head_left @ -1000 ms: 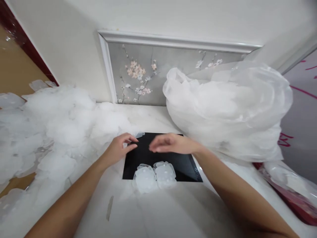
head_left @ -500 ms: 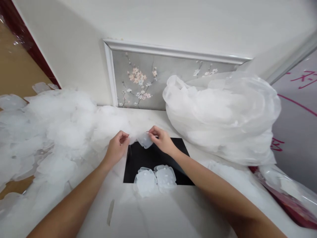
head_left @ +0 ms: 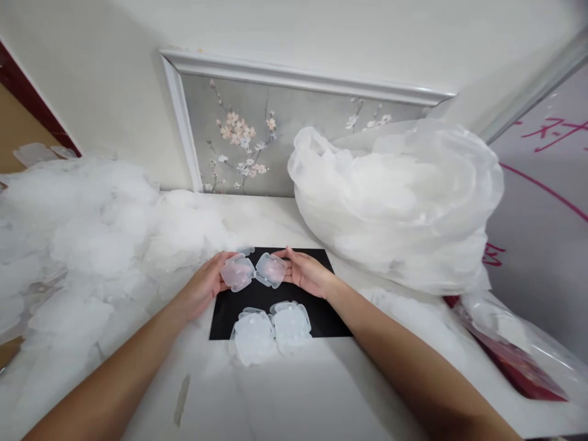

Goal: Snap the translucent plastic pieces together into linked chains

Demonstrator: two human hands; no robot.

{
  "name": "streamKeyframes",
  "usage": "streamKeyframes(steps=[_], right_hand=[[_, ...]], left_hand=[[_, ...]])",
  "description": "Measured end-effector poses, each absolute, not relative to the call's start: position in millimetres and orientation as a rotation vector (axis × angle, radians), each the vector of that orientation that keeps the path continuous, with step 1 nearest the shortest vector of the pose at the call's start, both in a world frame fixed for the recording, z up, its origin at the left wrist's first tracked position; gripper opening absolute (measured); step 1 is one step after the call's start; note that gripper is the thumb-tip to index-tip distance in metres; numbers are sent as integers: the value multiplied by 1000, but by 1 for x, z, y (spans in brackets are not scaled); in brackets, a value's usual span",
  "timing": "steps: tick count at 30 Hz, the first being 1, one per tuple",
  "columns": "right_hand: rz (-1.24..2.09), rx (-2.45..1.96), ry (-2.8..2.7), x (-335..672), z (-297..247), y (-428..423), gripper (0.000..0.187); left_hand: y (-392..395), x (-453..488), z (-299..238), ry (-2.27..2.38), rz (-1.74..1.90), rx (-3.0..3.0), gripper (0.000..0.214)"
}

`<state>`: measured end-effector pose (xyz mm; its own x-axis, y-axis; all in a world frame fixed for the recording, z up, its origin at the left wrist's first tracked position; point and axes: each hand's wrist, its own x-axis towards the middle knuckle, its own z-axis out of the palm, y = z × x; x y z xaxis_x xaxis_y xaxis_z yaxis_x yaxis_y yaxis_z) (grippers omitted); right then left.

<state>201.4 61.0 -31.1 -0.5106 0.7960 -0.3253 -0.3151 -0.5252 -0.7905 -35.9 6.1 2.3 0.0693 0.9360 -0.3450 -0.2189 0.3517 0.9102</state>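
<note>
My left hand [head_left: 209, 283] and my right hand [head_left: 307, 274] together hold an opened, hinged clear plastic case [head_left: 254, 271] above the far part of a black mat [head_left: 331, 312]. Each hand grips one half from the outside, the two halves spread side by side. A second opened clear case [head_left: 271, 329] lies flat on the mat's near edge, just below my hands. The mat rests on a white table [head_left: 298, 392].
A large heap of loose clear plastic cases [head_left: 92, 245] covers the table's left side. A big white plastic bag [head_left: 395, 202] full of such pieces stands at the right. A red flat packet in plastic [head_left: 514, 361] lies at the right edge. A framed flower panel [head_left: 257, 135] is behind.
My hands took a clear case from the heap's edge, brought it toward me over the mat and spread its two halves open. The view shifted slightly right.
</note>
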Motion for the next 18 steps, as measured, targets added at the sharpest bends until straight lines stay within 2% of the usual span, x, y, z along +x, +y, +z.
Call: streamKeyframes(steps=[18], right_hand=[[2142, -823, -955, 210, -33, 64, 39]], left_hand=[[14, -45, 0, 1148, 980, 853, 48]])
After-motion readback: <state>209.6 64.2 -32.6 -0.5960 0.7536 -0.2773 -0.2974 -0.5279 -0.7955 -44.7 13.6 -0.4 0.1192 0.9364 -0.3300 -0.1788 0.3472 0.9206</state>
